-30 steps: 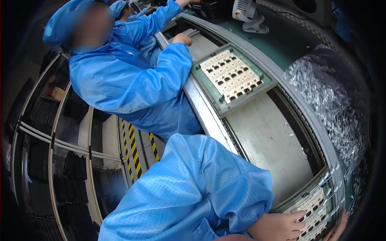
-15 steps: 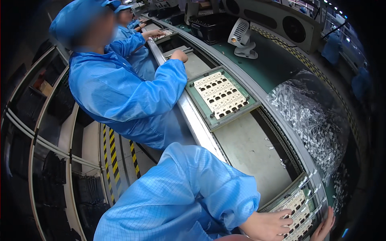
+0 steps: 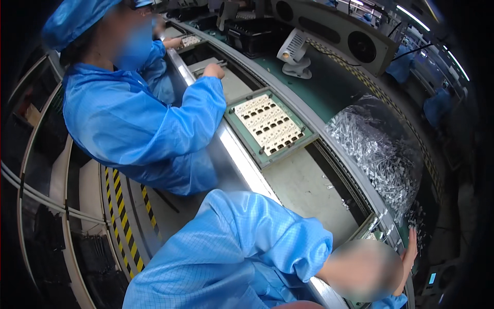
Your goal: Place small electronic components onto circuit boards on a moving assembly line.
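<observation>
My left hand reaches over the conveyor at the lower right from a blue sleeve. A blur covers its fingers, so their pose and anything in them are hidden. Beneath it lies a framed fixture with a cream circuit-board panel, mostly covered now. My right hand is just right of it at the conveyor's outer rail, seen edge-on with its fingers stretched upward. No held thing shows there. Thin silvery leads with small white ends lie across the rail beside the hands.
A clear bag of silvery leads sits beyond the rail. Further up the conveyor is another green fixture with a cream panel. A co-worker in blue leans in at left. A white fan stands behind.
The whole view has shifted, moving the scene left. Both my hands appear higher in the picture and closer together, and the near panel is now mostly covered.
</observation>
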The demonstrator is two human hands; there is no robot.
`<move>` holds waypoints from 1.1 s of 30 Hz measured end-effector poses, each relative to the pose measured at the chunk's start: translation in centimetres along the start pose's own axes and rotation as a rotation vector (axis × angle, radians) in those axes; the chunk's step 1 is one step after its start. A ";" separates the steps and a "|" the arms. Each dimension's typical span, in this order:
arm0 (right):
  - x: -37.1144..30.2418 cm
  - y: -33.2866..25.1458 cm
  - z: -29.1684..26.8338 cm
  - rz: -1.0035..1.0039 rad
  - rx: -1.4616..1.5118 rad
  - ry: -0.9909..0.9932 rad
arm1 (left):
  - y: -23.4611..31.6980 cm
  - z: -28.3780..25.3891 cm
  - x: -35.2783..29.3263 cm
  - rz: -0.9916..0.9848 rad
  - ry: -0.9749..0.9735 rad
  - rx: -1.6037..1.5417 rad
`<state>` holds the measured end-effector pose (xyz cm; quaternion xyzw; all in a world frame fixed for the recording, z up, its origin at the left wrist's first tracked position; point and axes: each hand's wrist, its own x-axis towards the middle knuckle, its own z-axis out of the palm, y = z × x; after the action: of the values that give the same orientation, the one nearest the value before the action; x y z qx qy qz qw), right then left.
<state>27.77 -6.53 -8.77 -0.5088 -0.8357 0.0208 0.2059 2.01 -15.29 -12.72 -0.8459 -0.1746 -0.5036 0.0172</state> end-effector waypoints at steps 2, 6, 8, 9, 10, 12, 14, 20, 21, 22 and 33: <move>-0.1 -0.6 0.3 0.013 -0.093 -0.001 | 0.5 -0.4 -0.1 0.002 -0.028 -0.064; -1.1 2.0 0.4 -0.015 -0.017 -0.046 | 0.8 -0.6 0.4 0.020 -0.045 -0.097; -2.2 3.6 1.1 -0.026 0.130 0.001 | 0.6 0.7 -0.2 0.052 -0.104 0.002; -1.4 3.1 1.5 -0.065 0.096 0.020 | 0.2 2.2 -0.9 0.017 -0.053 0.016; -1.0 1.9 1.4 -0.018 0.140 0.032 | 0.0 1.4 -0.7 0.016 -0.025 0.133; -0.2 1.9 1.2 -0.093 0.059 0.008 | -1.3 -0.4 0.4 -0.004 0.043 0.165; -0.8 2.2 1.4 -0.072 0.072 0.057 | -1.7 -1.4 1.2 -0.077 -0.181 0.506; -2.7 3.0 -0.8 0.025 0.158 0.096 | -3.2 -1.5 5.4 -0.414 -0.304 0.290; -2.7 3.0 -0.6 0.007 0.143 0.101 | -3.1 -0.7 5.5 -0.404 -0.326 0.284; -3.3 3.2 -0.6 0.027 0.144 0.107 | -2.8 0.4 5.9 -0.413 -0.350 0.300; -3.1 3.5 2.3 -0.104 0.060 0.292 | -2.1 10.1 6.8 -0.357 -0.429 0.528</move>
<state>31.11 -7.09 -12.71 -0.4561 -0.8210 -0.0392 0.3412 12.80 -9.36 -12.20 -0.8548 -0.4424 -0.2481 0.1095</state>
